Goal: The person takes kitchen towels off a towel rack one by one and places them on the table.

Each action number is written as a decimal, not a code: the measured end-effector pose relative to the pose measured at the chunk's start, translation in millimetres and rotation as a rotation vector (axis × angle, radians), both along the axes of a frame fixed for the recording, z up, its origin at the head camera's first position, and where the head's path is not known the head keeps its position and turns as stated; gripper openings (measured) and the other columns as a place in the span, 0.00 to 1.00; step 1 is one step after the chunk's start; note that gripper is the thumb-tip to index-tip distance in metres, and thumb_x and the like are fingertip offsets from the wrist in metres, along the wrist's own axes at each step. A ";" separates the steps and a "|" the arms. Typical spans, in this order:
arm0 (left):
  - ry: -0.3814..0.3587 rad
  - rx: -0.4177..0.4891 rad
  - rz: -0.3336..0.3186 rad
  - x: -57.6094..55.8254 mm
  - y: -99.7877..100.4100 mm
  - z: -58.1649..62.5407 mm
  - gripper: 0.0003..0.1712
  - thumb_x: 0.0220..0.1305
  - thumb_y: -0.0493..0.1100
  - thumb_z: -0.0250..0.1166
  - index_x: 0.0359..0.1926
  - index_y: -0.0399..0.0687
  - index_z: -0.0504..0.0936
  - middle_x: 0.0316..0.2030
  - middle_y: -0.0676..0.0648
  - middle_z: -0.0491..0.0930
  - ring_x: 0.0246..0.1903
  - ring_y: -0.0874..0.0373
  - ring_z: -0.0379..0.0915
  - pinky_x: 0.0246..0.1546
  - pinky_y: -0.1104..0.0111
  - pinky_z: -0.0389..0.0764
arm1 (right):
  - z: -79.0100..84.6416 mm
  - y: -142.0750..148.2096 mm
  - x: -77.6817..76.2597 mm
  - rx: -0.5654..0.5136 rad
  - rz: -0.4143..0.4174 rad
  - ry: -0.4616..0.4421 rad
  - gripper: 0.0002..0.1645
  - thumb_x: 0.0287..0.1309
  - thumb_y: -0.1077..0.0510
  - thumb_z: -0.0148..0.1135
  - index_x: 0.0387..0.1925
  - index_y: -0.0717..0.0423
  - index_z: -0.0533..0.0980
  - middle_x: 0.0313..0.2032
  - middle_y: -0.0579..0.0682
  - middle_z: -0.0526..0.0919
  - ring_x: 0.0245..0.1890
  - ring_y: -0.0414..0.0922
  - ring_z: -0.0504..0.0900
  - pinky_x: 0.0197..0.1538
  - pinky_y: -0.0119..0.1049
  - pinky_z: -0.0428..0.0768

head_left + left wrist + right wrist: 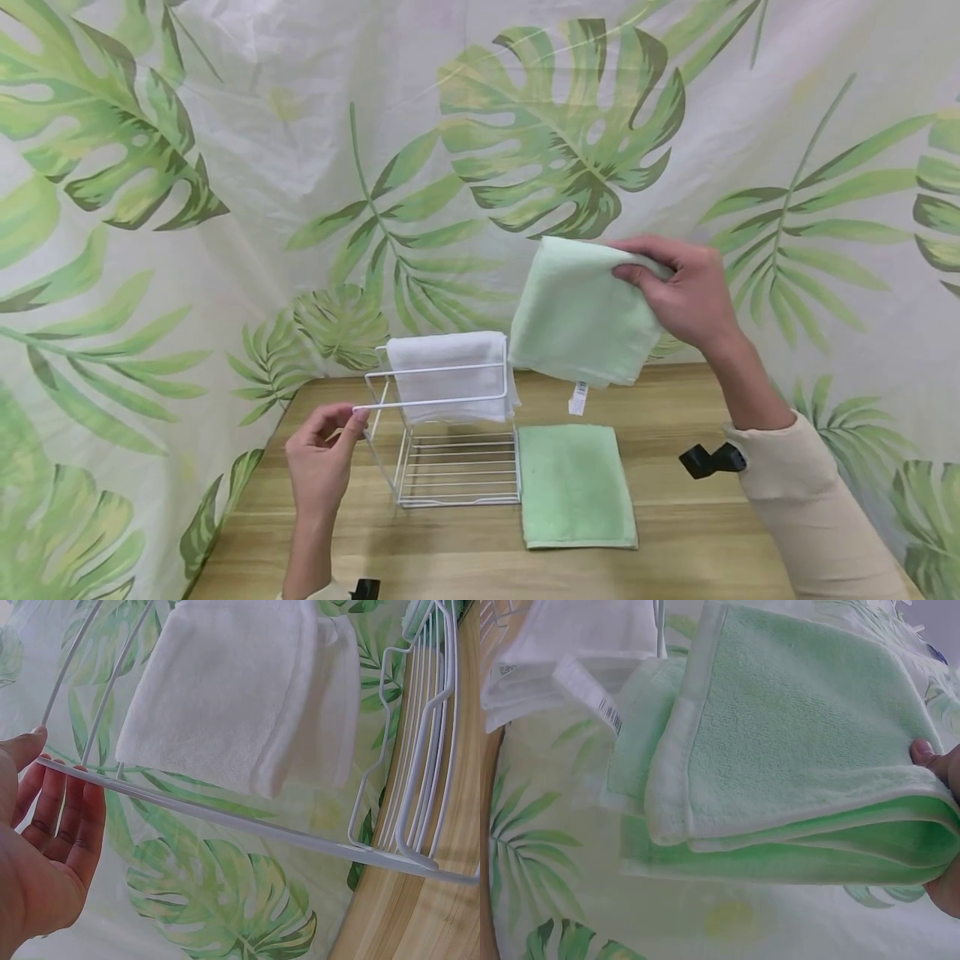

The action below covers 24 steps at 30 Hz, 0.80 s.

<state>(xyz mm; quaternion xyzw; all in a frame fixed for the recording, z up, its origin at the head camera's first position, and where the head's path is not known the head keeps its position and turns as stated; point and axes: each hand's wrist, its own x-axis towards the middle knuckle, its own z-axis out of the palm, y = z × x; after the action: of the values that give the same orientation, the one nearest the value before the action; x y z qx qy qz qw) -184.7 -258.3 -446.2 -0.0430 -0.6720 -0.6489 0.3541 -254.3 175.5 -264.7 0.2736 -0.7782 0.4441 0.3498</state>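
Observation:
A white wire rack point(457, 502) stands on the wooden table, with a folded white towel point(446, 375) draped over its far top rail. My left hand point(322, 454) pinches the near left corner of the rack's top frame between thumb and fingers; the left wrist view shows the fingertips on the white wire point(225, 817). Up to the right of the rack, my right hand point(686, 287) grips a folded light green towel point(585, 312) by its upper right edge. Its white label point(577, 398) hangs below. In the right wrist view the towel's folded layers point(802, 735) face the camera.
A second green towel point(577, 487) lies folded flat on the table point(697, 525), right beside the rack. Behind the table hangs a leaf-patterned cloth point(420, 67), which also runs down the left side.

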 end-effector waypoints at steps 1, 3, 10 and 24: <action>-0.001 0.002 -0.001 0.1 0.0 0.1 0.07 0.65 0.25 0.73 0.40 0.22 0.83 0.29 0.55 0.87 0.26 0.65 0.85 0.30 0.78 0.89 | -1.0 3.1 0.9 -0.004 -0.009 0.001 0.15 0.57 0.69 0.79 0.45 0.54 0.92 0.38 0.33 0.92 0.35 0.24 0.86 0.37 0.18 0.80; -0.003 0.005 -0.004 0.0 -0.1 0.3 0.07 0.65 0.25 0.73 0.40 0.22 0.83 0.29 0.54 0.87 0.27 0.65 0.85 0.30 0.78 0.89 | -3.5 9.2 2.5 -0.006 -0.027 0.001 0.14 0.57 0.69 0.80 0.44 0.54 0.92 0.37 0.22 0.88 0.33 0.25 0.85 0.35 0.18 0.78; -0.006 0.004 0.002 -0.1 -1.0 0.0 0.07 0.65 0.25 0.73 0.39 0.22 0.83 0.28 0.54 0.87 0.27 0.66 0.85 0.30 0.77 0.90 | -16.2 29.7 5.8 0.004 -0.065 -0.034 0.14 0.56 0.70 0.79 0.43 0.56 0.91 0.35 0.16 0.85 0.30 0.23 0.83 0.31 0.16 0.76; -0.034 0.012 0.021 0.4 1.0 1.4 0.07 0.64 0.24 0.73 0.39 0.21 0.83 0.28 0.54 0.87 0.26 0.66 0.85 0.31 0.76 0.90 | -56.1 76.9 14.3 0.231 -0.032 -0.127 0.18 0.54 0.71 0.79 0.45 0.52 0.91 0.39 0.47 0.94 0.28 0.25 0.82 0.27 0.20 0.76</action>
<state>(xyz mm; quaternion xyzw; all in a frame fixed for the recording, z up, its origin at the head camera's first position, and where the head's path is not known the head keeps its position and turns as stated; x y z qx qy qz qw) -184.3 -257.3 -444.7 -0.0227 -0.6746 -0.6499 0.3495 -240.0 252.4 -320.8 0.2711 -0.8490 0.3624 0.2729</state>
